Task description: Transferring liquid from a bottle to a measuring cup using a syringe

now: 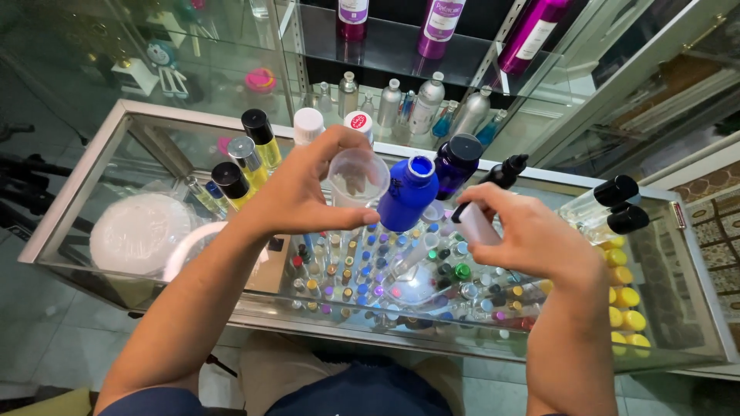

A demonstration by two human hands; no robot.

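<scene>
Blue and open-mouthed, a small bottle [408, 192] was pinched in the left hand [301, 192], the thumb reaching under its lower end and the fingers curled above, so that it sat tilted with its neck pointing up and to the right over the glass counter [92, 166]. Just behind that hand, and partly hidden by its fingers, was a clear plastic cup [358, 177]; whether the hand also gripped it or it merely stood behind could not be told. The right hand [532, 235] was closed around a slim white bottle [475, 223] with a black cap, holding it slanted so that the capped end lay near the blue bottle's base, close but apart from it. A dark purple bottle [456, 163] with a black lid stood just behind the blue one, and a black spray nozzle [506, 171] rose beside it to the right. Yellow bottles with black caps [247, 166] stood at the left of the counter top, near two white-capped ones [308, 125]. Under the glass, between the two forearms, lay rows of tiny vials [362, 266] with many-coloured caps, a round white lidded tub [139, 231] at far left and yellow-capped vials [624, 296] at far right. Silver and tall magenta bottles [439, 23] filled the shelves behind.
</scene>
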